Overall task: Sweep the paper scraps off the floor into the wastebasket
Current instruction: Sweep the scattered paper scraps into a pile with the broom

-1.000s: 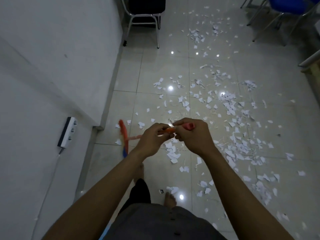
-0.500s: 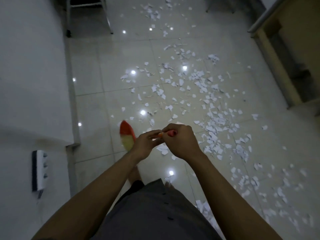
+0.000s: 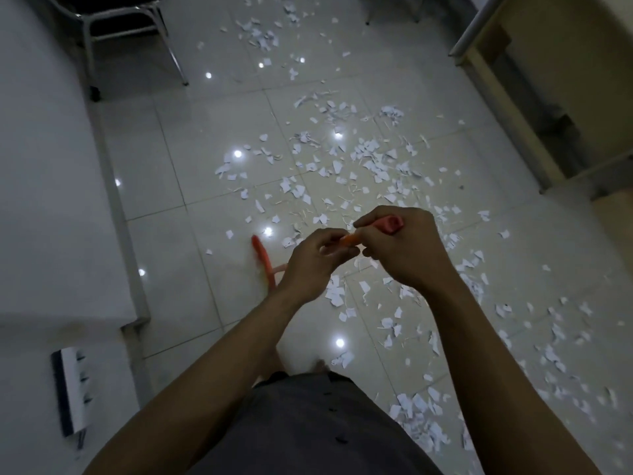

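Note:
Both my hands grip the orange-red handle of a broom (image 3: pixel 388 225). My right hand (image 3: pixel 407 250) holds the top end, and my left hand (image 3: pixel 310 264) holds it just below. The broom's red head (image 3: pixel 263 258) is down near the floor to the left of my hands, blurred. White paper scraps (image 3: pixel 359 162) lie scattered over the glossy tiled floor (image 3: pixel 191 138), mostly ahead of me and to my right, with a denser pile (image 3: pixel 421 416) by my right side. No wastebasket is in view.
A white wall (image 3: pixel 44 166) runs along my left, with a power strip (image 3: pixel 73 392) mounted low on it. A metal-legged chair (image 3: pixel 116 25) stands at the far left. A wooden desk (image 3: pixel 548 80) fills the right side. My bare feet (image 3: pixel 318 365) show below my hands.
The view has swung right and down, bringing the desk closer. The broom head has shifted on the floor to the left of my hands. Both hands keep their grip.

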